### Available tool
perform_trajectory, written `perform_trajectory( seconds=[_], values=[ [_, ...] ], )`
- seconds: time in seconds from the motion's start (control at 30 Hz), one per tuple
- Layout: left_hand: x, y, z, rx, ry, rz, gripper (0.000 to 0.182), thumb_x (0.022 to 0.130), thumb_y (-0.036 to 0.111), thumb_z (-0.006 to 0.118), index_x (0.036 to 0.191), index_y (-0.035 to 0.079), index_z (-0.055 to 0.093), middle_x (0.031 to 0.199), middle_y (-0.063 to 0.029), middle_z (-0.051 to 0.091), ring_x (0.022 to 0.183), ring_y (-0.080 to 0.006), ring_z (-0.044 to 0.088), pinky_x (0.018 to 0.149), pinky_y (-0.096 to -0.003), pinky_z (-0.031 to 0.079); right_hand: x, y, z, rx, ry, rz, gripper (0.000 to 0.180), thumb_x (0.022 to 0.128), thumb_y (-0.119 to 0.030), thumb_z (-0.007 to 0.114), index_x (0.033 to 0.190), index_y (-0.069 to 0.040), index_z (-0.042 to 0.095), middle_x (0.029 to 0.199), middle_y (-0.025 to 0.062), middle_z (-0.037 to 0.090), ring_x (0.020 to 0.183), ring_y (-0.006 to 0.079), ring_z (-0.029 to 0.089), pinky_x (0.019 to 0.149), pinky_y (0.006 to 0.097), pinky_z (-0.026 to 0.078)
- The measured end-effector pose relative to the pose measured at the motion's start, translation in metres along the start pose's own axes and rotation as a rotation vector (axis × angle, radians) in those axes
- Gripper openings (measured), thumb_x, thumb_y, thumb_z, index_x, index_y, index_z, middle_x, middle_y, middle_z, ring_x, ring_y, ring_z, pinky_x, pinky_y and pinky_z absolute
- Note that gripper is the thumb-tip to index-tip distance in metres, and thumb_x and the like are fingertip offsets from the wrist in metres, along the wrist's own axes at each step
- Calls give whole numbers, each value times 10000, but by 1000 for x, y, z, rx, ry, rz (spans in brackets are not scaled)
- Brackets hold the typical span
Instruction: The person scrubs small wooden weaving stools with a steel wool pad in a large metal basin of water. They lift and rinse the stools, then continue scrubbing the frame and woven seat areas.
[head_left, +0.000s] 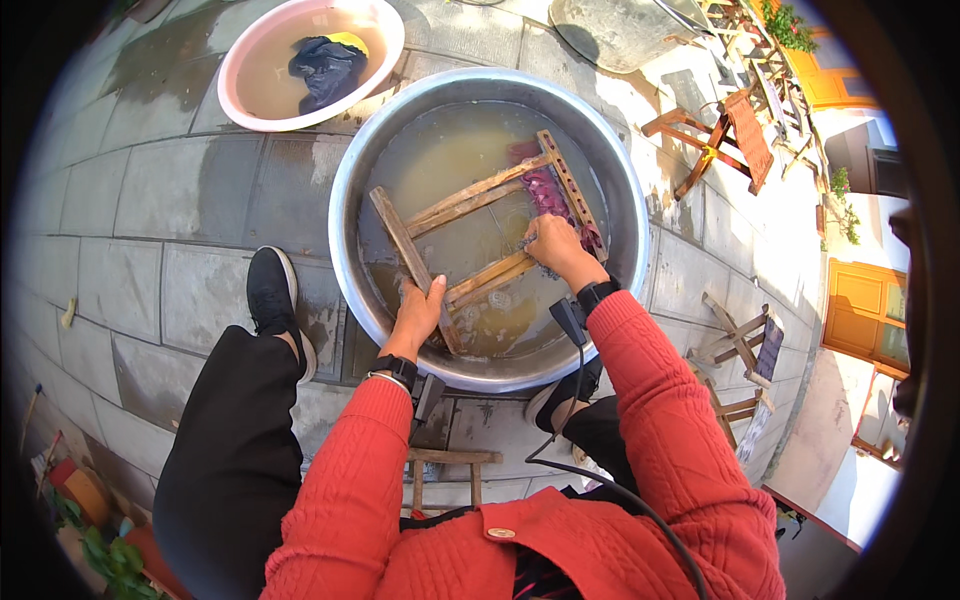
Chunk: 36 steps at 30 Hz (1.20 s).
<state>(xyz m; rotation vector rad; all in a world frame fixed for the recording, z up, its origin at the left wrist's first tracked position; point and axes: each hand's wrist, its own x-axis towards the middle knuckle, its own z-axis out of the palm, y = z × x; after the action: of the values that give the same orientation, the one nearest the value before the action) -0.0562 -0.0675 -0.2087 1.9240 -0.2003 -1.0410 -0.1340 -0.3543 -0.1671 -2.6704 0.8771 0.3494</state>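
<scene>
A large metal basin (637, 217) holds cloudy brownish water (457, 142). A wooden folding stool (412, 244) lies partly sunk in it, with wet magenta woven fabric (545, 191) along its far right bar. My left hand (418, 315) grips the near left bar, thumb on top and fingers hidden behind the wood. Over the lower right part of the frame, my right hand (555, 244) is closed around a grey scrubbing pad (529, 240), perhaps steel wool. The pad is at the end of a leg near the fabric; my fingers hide most of it.
A pink tub (232, 97) with murky water and dark cloth (330, 67) stands at upper left. Several folding stools, one with a brown seat (750, 139), stand on the paving at right. A wooden stool (454, 456) is below me. A black cable (577, 397) hangs by my right forearm.
</scene>
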Motion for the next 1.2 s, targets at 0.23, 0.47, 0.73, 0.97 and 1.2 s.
perform_trajectory(
  seconds=[0.23, 0.47, 0.73, 0.97, 1.2],
  values=[
    [-2, 3, -2, 2, 27, -15, 891, 952, 466, 580, 1416, -215, 243, 1371, -401, 458, 1324, -461, 455, 1099, -401, 362, -45, -3, -4, 121, 388, 221, 217, 792, -181, 768, 989, -114, 706, 1032, 158, 654, 930, 367, 664, 806, 449, 532],
    [-2, 5, 2, -24, 118, 58, 1015, 903, 384, 671, 1480, -183, 58, 1453, -389, 367, 1370, -433, 408, 1135, -397, 321, -114, 0, 55, -40, 135, 439, 293, 792, -165, 761, 1061, -78, 684, 1079, 175, 648, 972, 349, 670, 852, 445, 530],
    [-5, 9, 0, -171, 114, 175, 960, 885, 225, 703, 1512, -92, 50, 1416, -333, 431, 1313, -408, 468, 1104, -410, 356, -63, -18, -17, 641, 211, -80, 407, 782, -51, 768, 1177, -67, 670, 1056, 93, 667, 988, 212, 633, 889, 323, 493],
    [-8, 11, -2, -95, 81, 124, 957, 917, 291, 649, 1526, -90, 16, 1446, -365, 381, 1326, -443, 446, 1111, -422, 340, 72, -12, -59, 205, 541, 86, 300, 809, -99, 762, 1095, -58, 680, 1078, 202, 616, 1031, 408, 617, 890, 449, 507],
    [-14, 19, -1, -22, 87, 63, 901, 940, 250, 587, 1528, -74, -14, 1442, -397, 355, 1312, -475, 441, 1103, -447, 346, 75, -37, -16, 125, 224, -198, 198, 762, -53, 754, 937, -29, 665, 1050, 204, 609, 927, 433, 639, 817, 493, 527]
  ],
)
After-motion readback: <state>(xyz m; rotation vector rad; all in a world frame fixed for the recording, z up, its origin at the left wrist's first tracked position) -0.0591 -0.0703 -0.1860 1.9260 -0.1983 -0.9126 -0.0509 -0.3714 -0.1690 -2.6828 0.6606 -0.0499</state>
